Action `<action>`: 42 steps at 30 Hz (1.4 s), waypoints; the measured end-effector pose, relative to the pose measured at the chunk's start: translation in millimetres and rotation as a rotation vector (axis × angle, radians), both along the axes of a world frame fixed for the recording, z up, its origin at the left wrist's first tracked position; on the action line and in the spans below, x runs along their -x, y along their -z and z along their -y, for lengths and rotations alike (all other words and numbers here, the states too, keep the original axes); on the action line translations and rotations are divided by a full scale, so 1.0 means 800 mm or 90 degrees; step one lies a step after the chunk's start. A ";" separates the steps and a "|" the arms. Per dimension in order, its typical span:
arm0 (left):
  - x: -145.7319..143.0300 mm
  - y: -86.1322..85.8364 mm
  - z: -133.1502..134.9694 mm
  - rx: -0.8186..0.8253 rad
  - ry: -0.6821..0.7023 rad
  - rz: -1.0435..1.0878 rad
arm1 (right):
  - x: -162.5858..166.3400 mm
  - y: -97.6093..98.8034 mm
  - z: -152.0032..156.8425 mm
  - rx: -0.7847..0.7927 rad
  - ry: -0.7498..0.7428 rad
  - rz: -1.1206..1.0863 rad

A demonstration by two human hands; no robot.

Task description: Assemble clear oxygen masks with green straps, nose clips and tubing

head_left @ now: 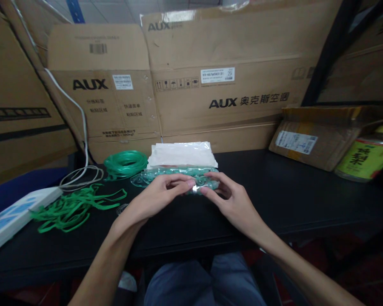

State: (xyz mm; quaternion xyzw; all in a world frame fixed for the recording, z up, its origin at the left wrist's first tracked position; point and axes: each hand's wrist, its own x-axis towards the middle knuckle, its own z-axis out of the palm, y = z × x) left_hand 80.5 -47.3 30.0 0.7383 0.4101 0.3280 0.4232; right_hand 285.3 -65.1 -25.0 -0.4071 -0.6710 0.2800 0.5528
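Cardboard panels [223,123] printed with AUX lettering walled off the far side of a black table [284,191] in the head view, two of them carrying white labels. At the middle of the table, toward its far half, both hands met over a small clear plastic packet [203,183] with green contents and a bright glint on its front. The left hand [167,189] had its thumb and forefinger pinched at the packet's left end; the right hand [234,197] gripped the right end, thumb on the near side and fingers curled over the far side. Just beyond the packet lay a clear bag [147,176] of green pieces, so close that it was impossible to tell whether the two touched. Farther still, in front of the panels, sat a stack of white sheets [182,155] with a glossy surface. To the left of these rested a coil of green tubing [126,163], and nearer, a loose tangle of green strips [78,208] spread beside a white power strip [25,212]. White cable [82,114] ran down the left panels toward loops of grey cord [83,176]. At the far right, a taped cardboard carton [309,136] stood tilted, just beside a plastic jar [367,157] with a yellow-green label.
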 end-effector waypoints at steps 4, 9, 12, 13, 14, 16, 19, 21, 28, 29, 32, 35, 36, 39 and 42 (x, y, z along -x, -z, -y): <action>0.000 -0.003 0.002 0.039 -0.003 0.020 | -0.003 0.002 -0.002 0.021 0.007 0.004; -0.001 0.001 -0.001 0.040 -0.002 0.033 | -0.004 0.000 -0.001 0.031 -0.002 0.067; -0.001 0.006 -0.004 0.072 0.022 0.068 | -0.004 -0.001 0.000 -0.007 -0.002 0.094; -0.001 0.007 -0.005 0.080 0.029 0.076 | -0.004 -0.001 0.000 -0.021 -0.005 0.103; -0.001 0.008 -0.005 0.085 0.033 0.081 | -0.004 0.000 0.001 -0.029 -0.013 0.109; -0.001 0.010 -0.007 0.085 0.037 0.084 | -0.004 0.001 0.001 -0.025 -0.039 0.108; -0.001 0.013 -0.008 0.072 0.040 0.079 | -0.003 0.002 0.001 -0.001 -0.060 0.108; -0.001 0.014 -0.008 0.052 0.047 0.068 | -0.003 0.000 0.002 0.015 -0.058 0.116; 0.000 0.017 -0.008 -0.033 0.051 -0.016 | -0.002 -0.006 0.005 0.000 -0.053 0.132; 0.001 0.017 -0.008 -0.040 0.052 -0.024 | -0.002 -0.006 0.005 -0.002 -0.056 0.129; 0.000 0.018 -0.006 -0.067 0.041 -0.050 | -0.002 -0.003 0.005 -0.002 -0.066 0.120; -0.004 0.017 -0.003 -0.109 0.017 -0.076 | -0.002 -0.001 0.004 -0.001 -0.067 0.118; -0.006 0.017 -0.002 -0.122 0.009 -0.080 | -0.003 -0.001 0.004 -0.003 -0.065 0.120; -0.010 0.016 0.000 -0.144 -0.006 -0.084 | -0.003 -0.001 0.003 -0.014 -0.059 0.122; -0.012 0.015 0.001 -0.140 -0.011 -0.079 | -0.002 -0.002 0.003 -0.020 -0.050 0.118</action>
